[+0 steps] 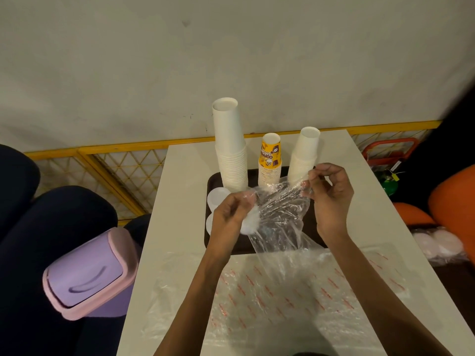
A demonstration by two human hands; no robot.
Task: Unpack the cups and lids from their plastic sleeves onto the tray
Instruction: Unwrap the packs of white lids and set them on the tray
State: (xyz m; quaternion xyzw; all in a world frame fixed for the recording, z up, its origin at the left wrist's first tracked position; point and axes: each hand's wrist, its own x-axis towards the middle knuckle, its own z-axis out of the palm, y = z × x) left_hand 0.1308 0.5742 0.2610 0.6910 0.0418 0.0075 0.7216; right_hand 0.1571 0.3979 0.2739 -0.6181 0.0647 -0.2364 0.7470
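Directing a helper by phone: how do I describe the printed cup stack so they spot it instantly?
On the white table, a dark tray holds three cup stacks. The printed stack is the middle one: yellow, between the tall white stack and the lower white stack.

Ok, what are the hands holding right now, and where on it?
Both hold the clear plastic sleeve by its upper edge: the left hand pinches the left side, the right hand the right side.

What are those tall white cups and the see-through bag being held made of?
The tall stack of white cups looks like matt paper: dull surface, thin stacked rims. The clear crinkled sleeve looks like thin glossy plastic film: see-through, wrinkled, catching glints.
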